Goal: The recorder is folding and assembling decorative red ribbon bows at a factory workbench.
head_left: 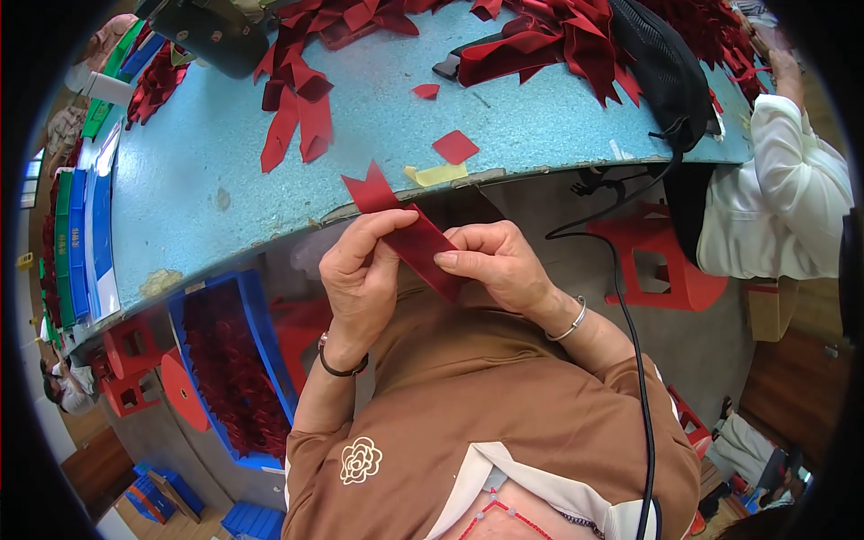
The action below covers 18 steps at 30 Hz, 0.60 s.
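You are holding a dark red ribbon strip (pixel 409 229) in both hands, just in front of the near edge of the blue worktable (pixel 207 171) and above your lap. The strip's long axis is running on a diagonal, from upper left to lower right. Its forked, swallow-tail end is pointing up and to the left, overlapping the table's edge, while the other end is pointing down and to the right, disappearing under your right fingers.

Your left hand (pixel 360 279) is closing on the strip's left side, thumb and forefinger pinching it near the middle. Your right hand (pixel 495 261) is curling over the lower right portion, fingers folded down and pressing the fabric against the thumb. Both hands are shut on the ribbon, their fingertips nearly meeting across it.

On the table beyond, loose ribbon pieces (pixel 297 108) are lying in a heap at upper left, and a larger red pile (pixel 558 36) is spreading along the far edge beside a black mesh bag (pixel 661 67). A small red square scrap (pixel 455 147) and a yellowish scrap (pixel 436 175) are resting near the table's edge, just past the forked tip. A blue bin (pixel 238 378) of red pieces is sitting below your left elbow. Another person's white sleeve (pixel 783 180) is showing at the right.
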Tool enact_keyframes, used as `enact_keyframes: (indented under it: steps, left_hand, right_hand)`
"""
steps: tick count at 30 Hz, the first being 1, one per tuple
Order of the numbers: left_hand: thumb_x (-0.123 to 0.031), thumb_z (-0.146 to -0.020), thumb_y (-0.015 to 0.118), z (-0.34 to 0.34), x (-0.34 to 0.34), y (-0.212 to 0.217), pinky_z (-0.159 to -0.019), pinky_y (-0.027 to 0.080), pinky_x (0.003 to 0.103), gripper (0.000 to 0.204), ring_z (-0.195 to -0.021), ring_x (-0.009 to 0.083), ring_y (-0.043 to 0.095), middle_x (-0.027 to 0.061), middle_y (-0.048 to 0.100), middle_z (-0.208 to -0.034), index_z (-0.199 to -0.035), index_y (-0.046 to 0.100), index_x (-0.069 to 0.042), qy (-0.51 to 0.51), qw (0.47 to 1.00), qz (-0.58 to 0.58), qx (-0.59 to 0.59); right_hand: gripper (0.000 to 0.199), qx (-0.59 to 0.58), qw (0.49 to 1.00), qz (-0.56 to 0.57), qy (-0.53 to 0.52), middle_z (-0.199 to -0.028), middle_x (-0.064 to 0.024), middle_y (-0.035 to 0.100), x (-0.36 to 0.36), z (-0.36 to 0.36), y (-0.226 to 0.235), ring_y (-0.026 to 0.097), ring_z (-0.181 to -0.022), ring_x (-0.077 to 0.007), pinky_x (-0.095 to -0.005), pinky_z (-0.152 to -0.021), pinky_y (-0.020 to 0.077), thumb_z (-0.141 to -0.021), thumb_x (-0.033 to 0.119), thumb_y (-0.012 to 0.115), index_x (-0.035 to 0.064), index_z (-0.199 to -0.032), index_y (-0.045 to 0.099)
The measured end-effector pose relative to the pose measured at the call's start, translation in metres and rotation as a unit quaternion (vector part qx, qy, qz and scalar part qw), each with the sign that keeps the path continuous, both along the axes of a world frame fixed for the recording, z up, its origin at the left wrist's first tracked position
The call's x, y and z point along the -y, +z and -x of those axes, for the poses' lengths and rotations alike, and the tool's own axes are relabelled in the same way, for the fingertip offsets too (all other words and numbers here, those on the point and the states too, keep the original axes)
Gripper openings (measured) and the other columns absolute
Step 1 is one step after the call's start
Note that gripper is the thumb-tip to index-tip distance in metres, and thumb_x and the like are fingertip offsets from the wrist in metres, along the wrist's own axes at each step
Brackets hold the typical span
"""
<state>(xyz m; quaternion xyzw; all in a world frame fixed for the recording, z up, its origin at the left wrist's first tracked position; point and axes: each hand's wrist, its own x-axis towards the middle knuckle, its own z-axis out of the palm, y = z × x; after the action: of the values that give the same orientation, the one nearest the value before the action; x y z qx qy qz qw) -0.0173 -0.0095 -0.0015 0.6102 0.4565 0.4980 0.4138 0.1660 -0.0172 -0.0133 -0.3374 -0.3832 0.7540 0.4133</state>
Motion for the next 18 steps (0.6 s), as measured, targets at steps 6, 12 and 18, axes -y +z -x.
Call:
enact_keyframes:
  steps: [6, 12, 18]
  left_hand:
    - [0.009, -0.085, 0.055, 0.002, 0.0, 0.015, -0.078, 0.046, 0.023, 0.026, -0.091, 0.011, 0.059, 0.0066, 0.064, -0.1, -0.108, 0.064, 0.0, -0.041, 0.997, 0.061, 0.006]
    - [0.004, -0.082, 0.065, 0.0, -0.001, 0.016, -0.074, 0.047, 0.022, 0.023, -0.087, 0.0102, 0.059, 0.0062, 0.065, -0.094, -0.105, 0.066, 0.003, -0.035, 0.995, 0.086, 0.038]
    - [0.003, -0.079, 0.071, -0.008, 0.001, 0.017, -0.07, 0.048, 0.021, 0.02, -0.079, 0.0082, 0.059, 0.004, 0.066, -0.087, -0.099, 0.067, 0.004, 0.049, 0.997, 0.061, 0.012]
  right_hand:
    - [0.011, 0.002, 1.0, -0.005, -0.015, -0.086, -0.0041, 0.064, -0.001, -0.005, -0.005, 0.055, -0.077, -0.0073, -0.0224, -0.071, 0.0443, -0.086, 0.005, 0.061, -0.0044, -0.087, 0.067]
    - [0.011, -0.005, 1.0, 0.011, -0.021, -0.086, -0.0036, 0.064, 0.0, -0.009, -0.006, 0.054, -0.077, -0.0067, -0.0219, -0.07, 0.0439, -0.086, 0.005, 0.06, -0.0036, -0.087, 0.067]
    - [0.014, 0.108, 0.991, -0.069, -0.023, -0.076, 0.0006, 0.061, 0.002, -0.016, -0.007, 0.05, -0.07, -0.0036, -0.0203, -0.061, 0.0403, -0.087, 0.009, 0.064, -0.0023, -0.079, 0.066]
